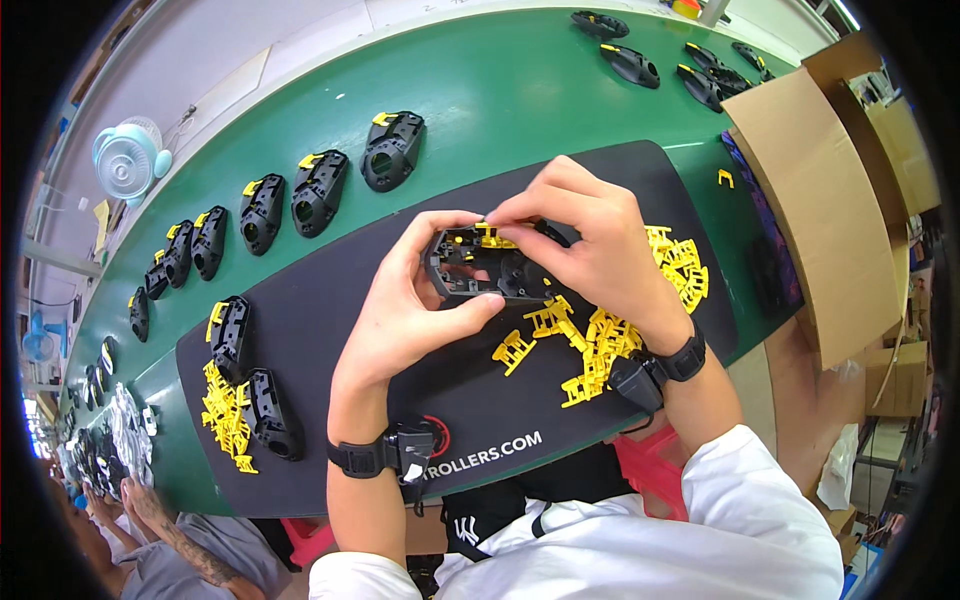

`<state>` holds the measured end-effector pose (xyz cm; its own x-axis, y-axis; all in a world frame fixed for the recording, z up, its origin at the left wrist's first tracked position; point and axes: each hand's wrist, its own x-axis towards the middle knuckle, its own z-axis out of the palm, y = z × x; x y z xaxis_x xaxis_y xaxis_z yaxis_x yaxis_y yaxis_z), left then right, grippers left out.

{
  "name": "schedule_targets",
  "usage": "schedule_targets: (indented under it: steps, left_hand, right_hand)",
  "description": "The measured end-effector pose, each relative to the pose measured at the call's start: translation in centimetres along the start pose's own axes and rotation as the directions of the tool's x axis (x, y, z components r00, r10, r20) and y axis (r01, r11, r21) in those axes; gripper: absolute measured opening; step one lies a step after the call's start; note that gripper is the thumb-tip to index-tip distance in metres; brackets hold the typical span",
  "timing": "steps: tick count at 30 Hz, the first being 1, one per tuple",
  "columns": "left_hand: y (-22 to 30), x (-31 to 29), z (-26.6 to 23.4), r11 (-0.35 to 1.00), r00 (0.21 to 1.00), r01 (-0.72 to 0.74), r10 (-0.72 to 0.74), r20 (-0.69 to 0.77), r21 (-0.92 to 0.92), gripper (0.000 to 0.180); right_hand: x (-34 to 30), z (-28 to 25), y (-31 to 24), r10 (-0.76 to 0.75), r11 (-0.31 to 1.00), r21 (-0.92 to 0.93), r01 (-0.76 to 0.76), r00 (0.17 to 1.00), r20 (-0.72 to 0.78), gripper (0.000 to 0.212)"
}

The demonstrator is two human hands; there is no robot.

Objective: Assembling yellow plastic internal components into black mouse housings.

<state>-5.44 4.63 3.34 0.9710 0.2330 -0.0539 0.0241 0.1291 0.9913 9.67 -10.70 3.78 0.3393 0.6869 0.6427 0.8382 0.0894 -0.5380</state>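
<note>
My left hand is closed around a black plastic shell, thumb along its near edge and fingers on the far side. The shell lies open side up, showing its hollow inside with ribs and posts. At its far edge my right hand pinches a small yellow plastic clip, which touches the shell. My fingers partly cover the clip and the shell's right end. Just to the right and below lies a loose heap of yellow clips. Beneath both hands is a dark mat.
Black shells with yellow clips stand in a row on the green table. At the mat's left are two shells and more yellow clips. A cardboard box borders the right. Another person's arm shows at lower left.
</note>
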Motion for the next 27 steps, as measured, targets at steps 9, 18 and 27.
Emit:
schedule_targets:
  steps: [9, 18, 27]
  left_hand:
    - [-0.2, -0.1, -0.8, 0.998, 0.998, 0.053, -0.053, -0.014, -0.022, 0.061]
    - [-0.4, -0.2, -2.0, 0.996, 0.994, 0.089, -0.088, 0.060, -0.015, 0.058]
    - [-0.4, -0.4, -2.9, 0.994, 0.991, 0.103, -0.099, 0.089, -0.041, 0.063]
  right_hand:
    - [-0.4, 0.8, -0.3, 0.055, 0.990, 0.129, -0.061, 0.997, 0.053, 0.018]
    - [-0.5, 0.6, -0.8, 0.105, 0.978, 0.164, -0.132, 0.981, 0.162, 0.016]
    - [-0.4, 1.0, -1.4, 0.092, 0.971, 0.200, -0.128, 0.979, 0.179, 0.011]
